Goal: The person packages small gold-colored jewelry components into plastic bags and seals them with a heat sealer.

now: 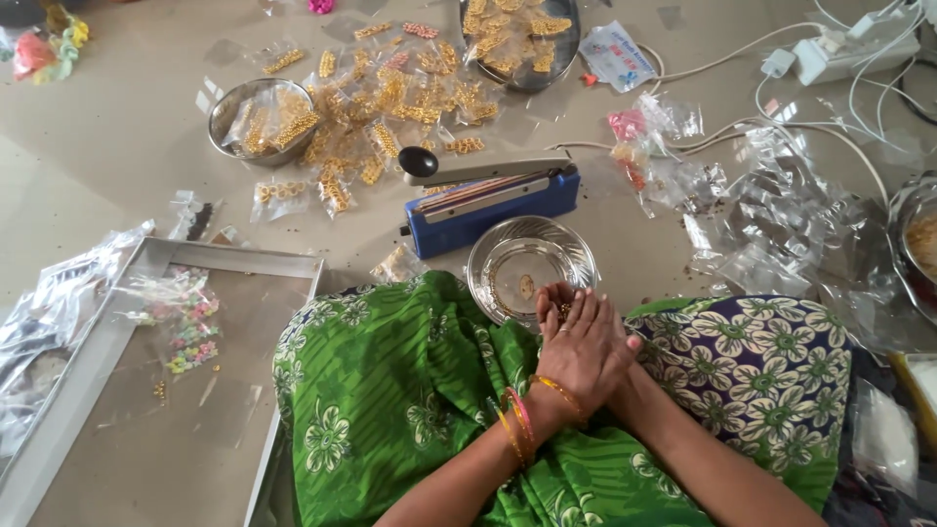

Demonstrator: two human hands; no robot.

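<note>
My left hand, with orange and pink bangles at the wrist, lies over my right hand above my lap in green flowered cloth. Both hands are cupped together, and small golden beads show between the fingertips. Just beyond the fingers a steel bowl stands on the floor with a few golden bits inside. Behind it sits a blue heat sealer with its black-knobbed arm slightly raised.
Several sealed packets of golden pieces lie scattered beyond the sealer, beside a steel bowl and a steel plate holding more. A metal-framed tray lies at left. Empty clear bags, a power strip and another steel vessel are at right.
</note>
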